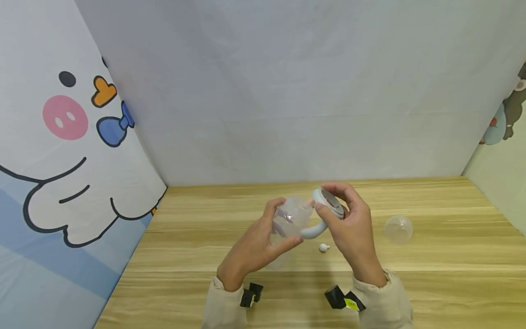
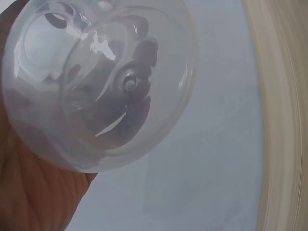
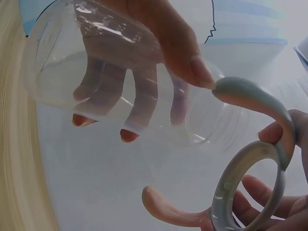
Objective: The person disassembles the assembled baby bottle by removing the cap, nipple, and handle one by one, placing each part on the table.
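Observation:
A clear baby bottle [image 1: 292, 214] is tilted in my left hand [image 1: 255, 246], with the fingers wrapped round its body. Its rounded base [image 2: 130, 125] fills much of the left wrist view. My right hand [image 1: 353, 226] pinches a pale grey-blue ring with two curved handles [image 3: 224, 192] between thumb and fingers. That ring is beside the bottle's neck end, not around it. One handle tip [image 3: 226, 87] comes close to the left thumb; whether they touch I cannot tell. On the table below lies a small white ball-shaped piece [image 1: 323, 247] with a short stem.
A clear dome-shaped cover [image 1: 398, 230] rests on the wooden table [image 1: 444, 256], right of the right hand. Something faint and clear [image 1: 277, 261] shows below the left hand. A pale cloth wall [image 1: 308, 114] stands behind, with a cartoon-printed panel [image 1: 82, 183] at left.

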`<state>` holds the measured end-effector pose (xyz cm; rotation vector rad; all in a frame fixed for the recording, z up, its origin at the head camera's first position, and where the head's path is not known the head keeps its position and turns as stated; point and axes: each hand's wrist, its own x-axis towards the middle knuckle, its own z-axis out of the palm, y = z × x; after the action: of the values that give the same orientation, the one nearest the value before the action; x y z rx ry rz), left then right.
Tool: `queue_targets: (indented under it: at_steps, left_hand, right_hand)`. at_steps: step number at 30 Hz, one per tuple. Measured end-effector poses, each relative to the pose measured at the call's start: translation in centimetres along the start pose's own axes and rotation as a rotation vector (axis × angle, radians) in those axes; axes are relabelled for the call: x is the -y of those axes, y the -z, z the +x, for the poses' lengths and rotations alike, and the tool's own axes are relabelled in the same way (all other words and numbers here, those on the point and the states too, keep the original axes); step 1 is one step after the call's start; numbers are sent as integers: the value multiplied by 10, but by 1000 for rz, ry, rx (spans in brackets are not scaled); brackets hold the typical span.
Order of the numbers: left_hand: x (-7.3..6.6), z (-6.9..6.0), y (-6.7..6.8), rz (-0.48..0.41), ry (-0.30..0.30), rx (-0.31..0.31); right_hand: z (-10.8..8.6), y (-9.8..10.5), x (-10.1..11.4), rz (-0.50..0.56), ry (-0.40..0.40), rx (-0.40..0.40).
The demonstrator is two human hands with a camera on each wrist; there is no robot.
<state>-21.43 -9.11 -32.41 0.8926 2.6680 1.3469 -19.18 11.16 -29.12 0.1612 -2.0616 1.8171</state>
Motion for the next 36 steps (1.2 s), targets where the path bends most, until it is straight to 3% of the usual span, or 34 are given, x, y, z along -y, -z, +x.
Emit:
queue_targets:
  at_steps: [11,25,36]
  left_hand:
    - [0,1,0,10,20,-37]
    - [0,-1,1,-38,7,-31]
    - [-2,-5,3,-26,-4,-18]
  right_hand:
    - [7,-1,-17,-48,-28,12]
    - [9,-2,-31,-75,-45,-2]
    - [6,-2,-38,-108,-79,-21]
